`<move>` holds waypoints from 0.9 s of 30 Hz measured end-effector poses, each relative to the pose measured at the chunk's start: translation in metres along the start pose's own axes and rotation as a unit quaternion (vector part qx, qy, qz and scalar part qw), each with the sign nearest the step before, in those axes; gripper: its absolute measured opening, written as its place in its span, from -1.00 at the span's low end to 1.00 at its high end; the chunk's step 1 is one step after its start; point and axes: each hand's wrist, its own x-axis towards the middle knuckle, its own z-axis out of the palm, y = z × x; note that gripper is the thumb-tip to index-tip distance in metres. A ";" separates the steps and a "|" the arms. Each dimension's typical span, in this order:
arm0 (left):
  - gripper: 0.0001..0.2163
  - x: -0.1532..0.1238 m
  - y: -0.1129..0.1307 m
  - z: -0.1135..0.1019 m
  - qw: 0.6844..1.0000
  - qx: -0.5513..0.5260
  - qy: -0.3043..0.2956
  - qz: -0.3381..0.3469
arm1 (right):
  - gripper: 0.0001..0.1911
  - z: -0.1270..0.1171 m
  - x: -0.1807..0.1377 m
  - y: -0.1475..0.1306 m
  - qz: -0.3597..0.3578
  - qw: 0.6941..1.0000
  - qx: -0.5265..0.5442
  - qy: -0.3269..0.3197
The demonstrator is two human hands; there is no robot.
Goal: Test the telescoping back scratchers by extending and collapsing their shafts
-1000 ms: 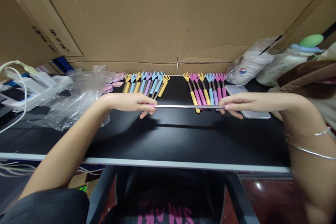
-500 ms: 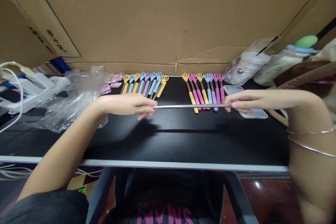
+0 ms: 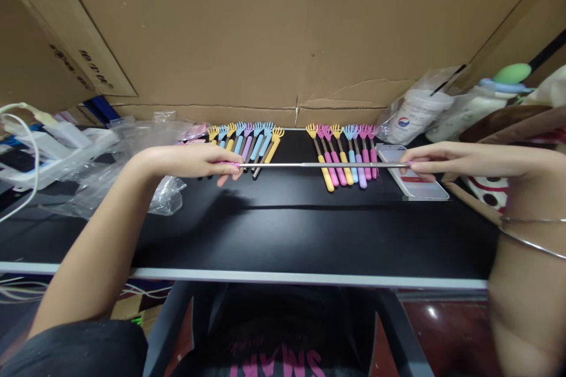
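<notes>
Above the black table (image 3: 283, 230) I hold a thin telescopic metal rod (image 3: 322, 165) stretched out level between both hands. My left hand (image 3: 198, 162) is closed on its pink handle end at the left. My right hand (image 3: 435, 159) pinches the other, pink end at the right, just above a phone (image 3: 415, 185). Behind the rod lie two rows of small hand-shaped back scratchers with coloured handles: a left group (image 3: 247, 141) and a right group (image 3: 345, 150).
Crumpled clear plastic bags (image 3: 132, 159) and white chargers with cables (image 3: 48, 147) lie at the left. A bagged cup (image 3: 411, 112) and a bottle (image 3: 469, 109) stand at the right. A cardboard wall (image 3: 283, 29) closes the back. The table's front edge runs near me.
The rod has grown longer: my left hand slid left and my right hand slid right, now over the phone. Both hands also rose slightly toward the scratcher rows.
</notes>
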 end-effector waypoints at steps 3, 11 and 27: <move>-0.67 0.000 -0.003 0.000 1.000 0.008 0.015 -0.006 | -0.53 -0.002 0.000 0.008 -0.017 0.995 0.014 -0.099; -0.69 -0.003 -0.021 -0.005 0.998 0.026 0.044 -0.043 | -0.49 -0.003 -0.004 0.010 0.069 0.993 0.032 -0.088; -0.66 -0.027 -0.033 0.002 0.997 0.026 0.036 -0.056 | -0.48 -0.009 -0.012 0.022 0.053 0.996 0.029 -0.067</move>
